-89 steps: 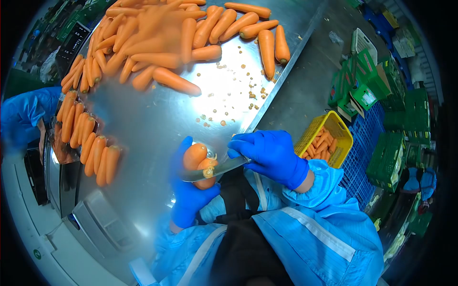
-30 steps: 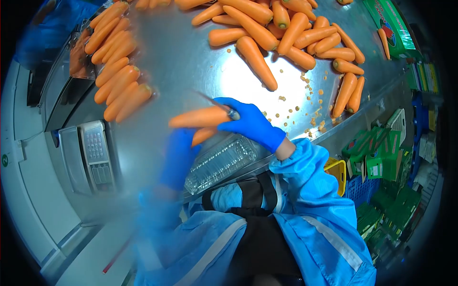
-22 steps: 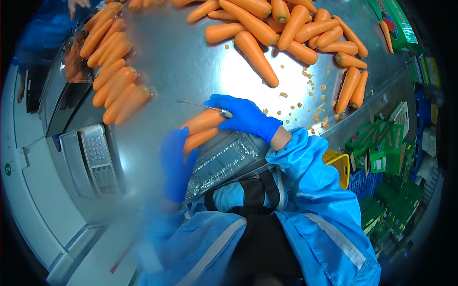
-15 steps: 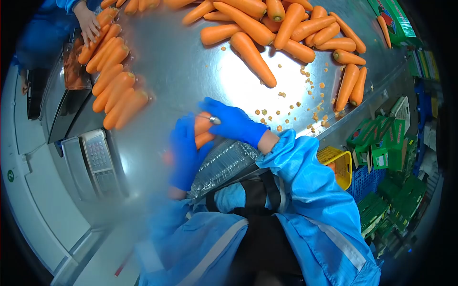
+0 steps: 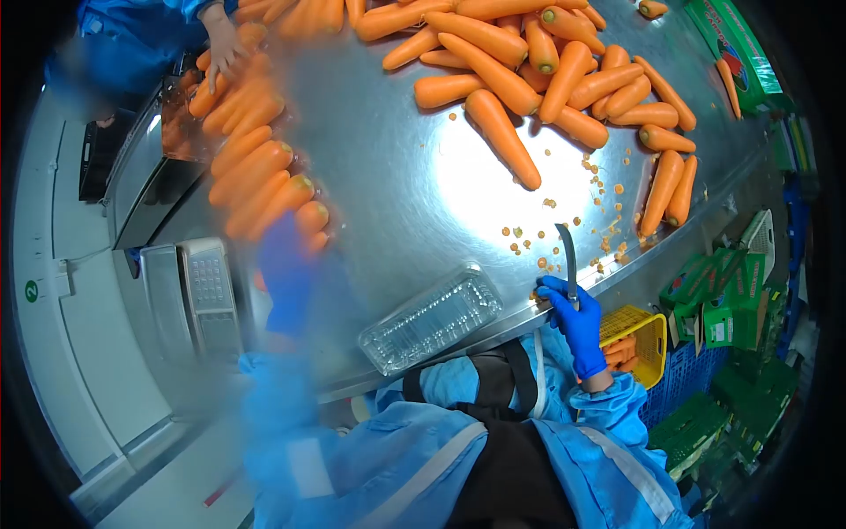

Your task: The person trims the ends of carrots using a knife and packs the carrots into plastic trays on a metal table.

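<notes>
My right hand (image 5: pixel 575 324), in a blue glove, is closed round a knife at the table's front edge. The thin, curved dark blade (image 5: pixel 569 251) of this knife points away from me. Far to the left, my blue-gloved left hand (image 5: pixel 289 273) is smeared by motion at the near end of a row of carrots (image 5: pixel 256 172). Its fingers cannot be made out, nor whether it holds a carrot. Between my hands a clear plastic tray (image 5: pixel 432 322) lies by the edge. Small cut carrot ends (image 5: pixel 608 242) are scattered beyond the knife.
A pile of carrots (image 5: pixel 502 75) covers the far part of the metal table (image 5: pixel 379 185). A co-worker's hand (image 5: pixel 225 48) touches the far end of the row. A scale (image 5: pixel 209 278) stands left. Yellow crate (image 5: pixel 652 348) and green boxes (image 5: pixel 727 295) are right, below the table.
My hands, which were together at carrots over the tray, have parted. The left went left to the carrot row; the right went right with the knife. The tray is now uncovered.
</notes>
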